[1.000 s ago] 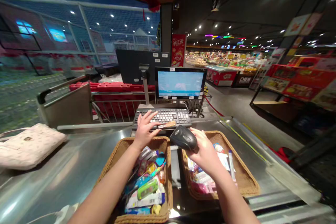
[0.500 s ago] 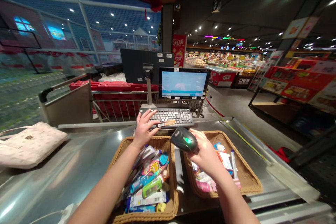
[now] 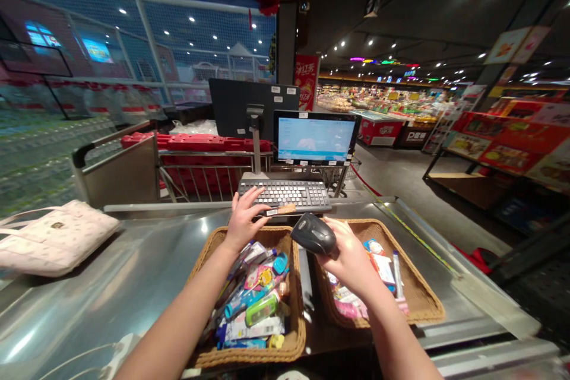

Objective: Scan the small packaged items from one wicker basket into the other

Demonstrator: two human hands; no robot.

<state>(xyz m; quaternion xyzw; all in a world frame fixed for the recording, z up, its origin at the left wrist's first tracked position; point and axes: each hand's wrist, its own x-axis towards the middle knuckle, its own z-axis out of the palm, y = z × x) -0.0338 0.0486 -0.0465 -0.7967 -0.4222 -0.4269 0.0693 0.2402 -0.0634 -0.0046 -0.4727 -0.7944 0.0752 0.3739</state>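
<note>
My left hand [image 3: 246, 214] is by the left edge of a black keyboard [image 3: 289, 193], its fingers closed on a slim tan item with a white barcode label [image 3: 280, 210]. The item sticks out to the right past the thumb, over the keyboard's front edge. My right hand [image 3: 350, 249] grips a black handheld barcode scanner [image 3: 314, 233], whose head points left toward that item; its handle is hidden by the hand. Under my left forearm a wicker basket [image 3: 299, 309] holds several toiletry-like tubes and bottles. Below my right hand, another wicker basket [image 3: 425, 297] contains some small packages.
A lit screen [image 3: 316, 138] stands behind the keyboard, beside a dark monitor [image 3: 236, 108] seen from the back. On the metal counter [image 3: 151, 273] lies a pale handbag [image 3: 57, 237] at the left. Shopping carts [image 3: 205, 172] stand beyond; shelves with red boxes [image 3: 499, 130] are right.
The green light on the scanner has gone out. The tan item has turned slightly in my left hand. The whole view has shifted a little; both hands stay nearly in place.
</note>
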